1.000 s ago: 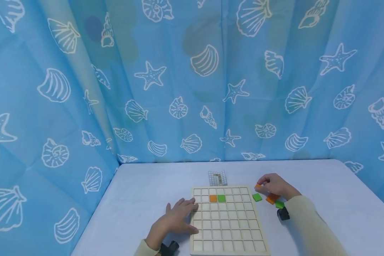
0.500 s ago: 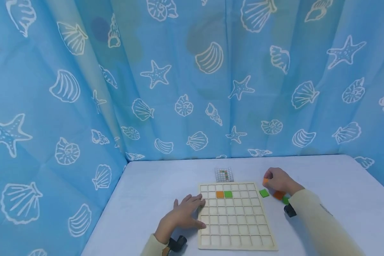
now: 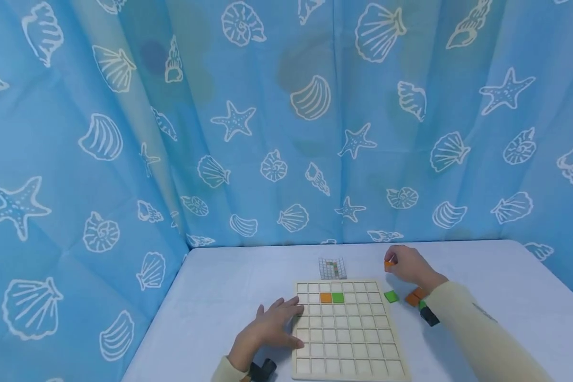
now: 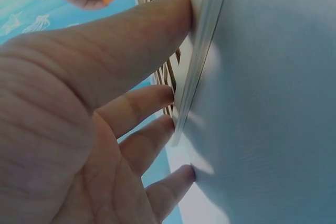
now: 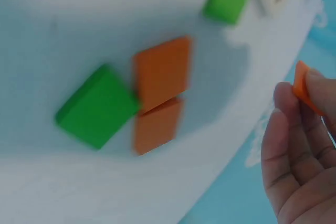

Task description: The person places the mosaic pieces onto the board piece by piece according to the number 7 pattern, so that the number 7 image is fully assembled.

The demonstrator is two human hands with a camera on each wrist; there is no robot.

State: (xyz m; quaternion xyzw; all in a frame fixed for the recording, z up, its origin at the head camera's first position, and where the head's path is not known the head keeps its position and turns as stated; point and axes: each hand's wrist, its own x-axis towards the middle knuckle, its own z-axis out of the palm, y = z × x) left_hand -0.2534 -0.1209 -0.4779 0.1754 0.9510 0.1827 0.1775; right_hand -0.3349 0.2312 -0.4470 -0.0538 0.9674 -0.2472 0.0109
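The hands are well apart; the right hand (image 3: 409,266) pinches an orange tile (image 3: 389,266) between thumb and fingertips, in the air off the board's far right corner; the left hand (image 3: 273,324) has its fingers spread, thumb and some fingertips touching the left edge of the board (image 3: 348,337).

On the board, an inlaid orange tile (image 3: 326,297) and an inlaid green tile (image 3: 338,297) sit side by side in the second row from the far edge; just off the board's right edge lies a lone green tile (image 3: 391,296), and farther right of the board two loose orange tiles (image 5: 163,72) lie beside another green tile (image 5: 97,107); a small gridded sheet (image 3: 332,268) stands just beyond the board's far edge, on the desk (image 3: 243,265).

The pinch looks slight, so the tile could twist or drop if the fingertips slip; the wrist camera (image 3: 430,317) sits close to the loose tiles and might knock them; a sideways push from the left hand could shift the board.
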